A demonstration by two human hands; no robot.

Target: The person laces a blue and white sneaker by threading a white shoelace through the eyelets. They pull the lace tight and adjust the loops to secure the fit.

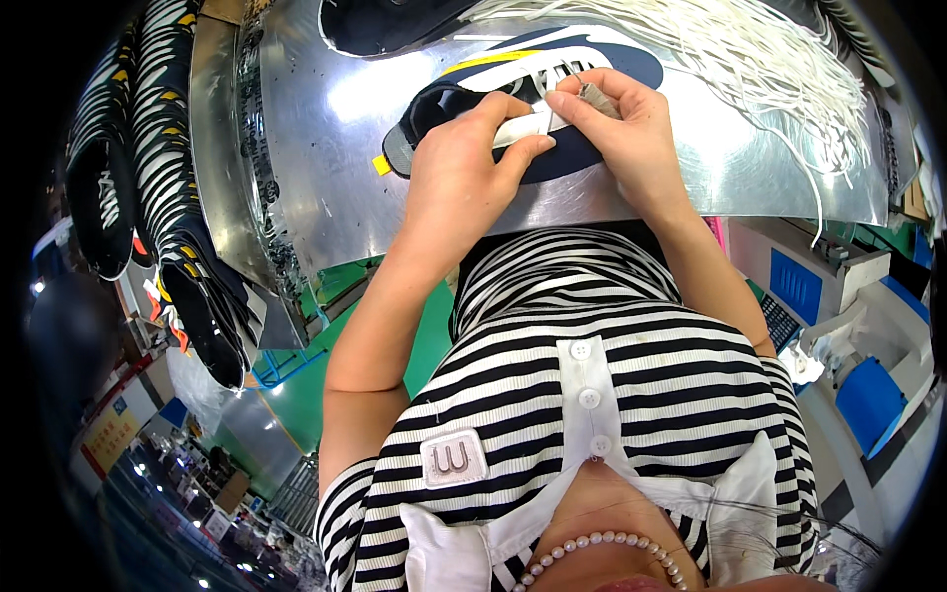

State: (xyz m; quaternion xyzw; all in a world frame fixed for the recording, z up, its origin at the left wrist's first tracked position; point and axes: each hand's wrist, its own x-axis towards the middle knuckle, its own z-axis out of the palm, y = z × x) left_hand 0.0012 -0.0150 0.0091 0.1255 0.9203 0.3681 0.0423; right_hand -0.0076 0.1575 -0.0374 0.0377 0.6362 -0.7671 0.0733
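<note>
A navy, white and yellow shoe upper (483, 71) lies on the metal tabletop, with a small yellow tab at its left end. My left hand (459, 163) is closed on its near side, thumb and index finger around a white band beside the opening. My right hand (626, 123) pinches a white shoelace (549, 118) at the lacing rows, its fingertips close to those of the left. A beige wrap (598, 99) covers one right finger. The fingertips partly hide the lace and the eyelets.
A heap of loose white shoelaces (730, 59) spreads over the table's far right. Another dark upper (385, 22) lies at the far edge. Long rows of stacked uppers (168, 118) stand at the left, beside the metal table (316, 187). A blue-and-white machine (799, 281) is at the right.
</note>
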